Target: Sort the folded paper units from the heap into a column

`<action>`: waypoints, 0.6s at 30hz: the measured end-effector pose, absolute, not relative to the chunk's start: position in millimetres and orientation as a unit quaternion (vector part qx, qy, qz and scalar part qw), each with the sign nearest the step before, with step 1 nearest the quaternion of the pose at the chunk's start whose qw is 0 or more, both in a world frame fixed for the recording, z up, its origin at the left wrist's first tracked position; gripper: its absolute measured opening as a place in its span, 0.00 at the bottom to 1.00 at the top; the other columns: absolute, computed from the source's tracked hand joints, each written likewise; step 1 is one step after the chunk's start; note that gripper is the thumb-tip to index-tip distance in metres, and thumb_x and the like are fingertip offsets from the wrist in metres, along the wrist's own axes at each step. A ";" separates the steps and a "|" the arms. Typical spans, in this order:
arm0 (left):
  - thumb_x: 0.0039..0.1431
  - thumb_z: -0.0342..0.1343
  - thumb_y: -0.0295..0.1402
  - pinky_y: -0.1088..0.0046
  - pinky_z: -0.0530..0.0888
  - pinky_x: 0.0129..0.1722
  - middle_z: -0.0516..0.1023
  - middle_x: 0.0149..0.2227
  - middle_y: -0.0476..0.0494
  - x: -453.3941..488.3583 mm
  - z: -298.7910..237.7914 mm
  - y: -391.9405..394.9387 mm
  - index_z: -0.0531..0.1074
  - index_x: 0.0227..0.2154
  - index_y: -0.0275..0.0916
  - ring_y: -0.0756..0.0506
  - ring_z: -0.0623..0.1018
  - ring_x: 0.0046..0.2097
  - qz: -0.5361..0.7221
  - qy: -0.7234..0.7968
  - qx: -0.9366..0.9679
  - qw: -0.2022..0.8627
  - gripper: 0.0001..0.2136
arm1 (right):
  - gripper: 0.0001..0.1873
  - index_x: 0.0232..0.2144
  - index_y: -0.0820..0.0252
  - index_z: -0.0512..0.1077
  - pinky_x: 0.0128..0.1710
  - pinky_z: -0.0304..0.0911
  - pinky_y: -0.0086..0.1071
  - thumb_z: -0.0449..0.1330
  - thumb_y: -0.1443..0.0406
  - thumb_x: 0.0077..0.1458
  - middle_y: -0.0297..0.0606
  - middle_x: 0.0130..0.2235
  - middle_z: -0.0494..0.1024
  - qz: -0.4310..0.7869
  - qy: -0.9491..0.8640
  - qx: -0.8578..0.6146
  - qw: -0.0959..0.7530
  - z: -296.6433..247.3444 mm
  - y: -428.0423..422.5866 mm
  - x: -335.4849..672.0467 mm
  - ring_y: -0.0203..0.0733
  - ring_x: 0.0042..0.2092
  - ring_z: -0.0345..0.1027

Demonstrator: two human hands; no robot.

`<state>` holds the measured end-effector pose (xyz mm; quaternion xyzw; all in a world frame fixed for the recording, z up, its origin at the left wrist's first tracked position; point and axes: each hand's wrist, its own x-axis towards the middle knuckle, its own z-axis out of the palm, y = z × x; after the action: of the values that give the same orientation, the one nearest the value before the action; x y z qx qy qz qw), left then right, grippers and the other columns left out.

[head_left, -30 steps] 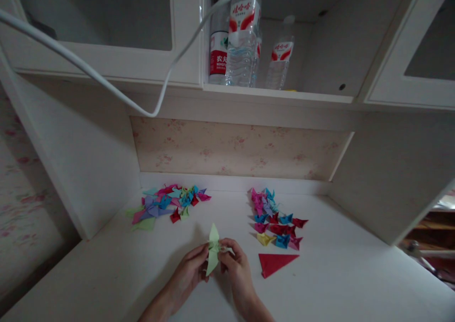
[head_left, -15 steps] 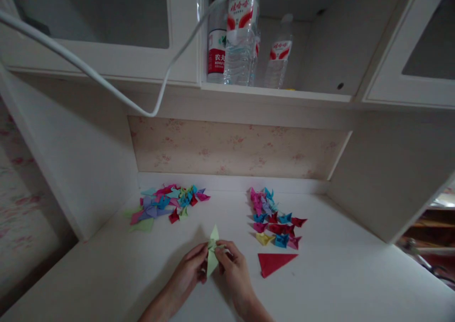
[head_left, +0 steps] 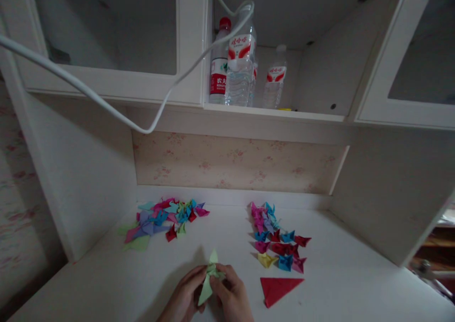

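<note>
A pale green folded paper figure (head_left: 206,289), pointed at both ends, is held between my two hands above the white desk (head_left: 337,298). My left hand (head_left: 185,293) pinches its left side, the fingers curled beneath it. On the other side, my right hand (head_left: 232,291) grips it, thumb pressed on the middle folds. Part of the figure is hidden by the fingers. Just right of my right hand lies a red folded paper triangle (head_left: 279,290), touched by neither hand.
Colourful folded paper pieces (head_left: 151,222) lie heaped at the back left. Several small folded paper figures (head_left: 284,249) stand grouped at the right. Overhead, a shelf holds plastic bottles (head_left: 240,71), and a white cable (head_left: 142,130) hangs in front of the cabinet.
The view has tilted up, so the desk and hands sit lower in the picture. My right thumb has shifted onto the middle of the green figure; both hands keep hold of it.
</note>
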<state>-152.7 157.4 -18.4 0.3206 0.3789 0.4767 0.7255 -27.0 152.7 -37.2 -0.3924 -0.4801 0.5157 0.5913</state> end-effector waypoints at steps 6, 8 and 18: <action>0.41 0.64 0.44 0.77 0.55 0.14 0.71 0.19 0.49 -152.2 -29.4 163.6 0.74 0.38 0.34 0.50 0.68 0.19 0.487 0.355 0.319 0.732 0.22 | 0.23 0.32 0.62 0.77 0.17 0.54 0.25 0.66 0.49 0.42 0.37 0.25 0.72 0.516 -0.480 -0.409 0.580 -35.0 155.5 -25.2 0.34 0.21 0.61; 0.40 0.64 0.44 0.77 0.55 0.14 0.70 0.18 0.50 -152.3 -34.7 166.5 0.74 0.37 0.34 0.50 0.68 0.18 0.492 0.359 0.309 0.730 0.22 | 0.23 0.31 0.62 0.77 0.17 0.54 0.26 0.66 0.48 0.40 0.37 0.24 0.72 0.518 -0.480 -0.413 0.575 -33.7 156.4 -24.5 0.34 0.21 0.60; 0.42 0.58 0.34 0.78 0.57 0.14 0.70 0.18 0.51 -152.8 -29.6 162.5 0.75 0.34 0.35 0.52 0.66 0.18 0.497 0.395 0.359 0.684 0.14 | 0.26 0.33 0.62 0.77 0.17 0.51 0.25 0.65 0.46 0.42 0.33 0.19 0.68 0.523 -0.474 -0.433 0.561 -29.7 152.0 -27.6 0.32 0.19 0.56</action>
<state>-152.8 162.5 -29.6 0.3589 0.3953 0.4974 0.6838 -27.6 152.0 -29.7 -0.4329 -0.4735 0.5229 0.5612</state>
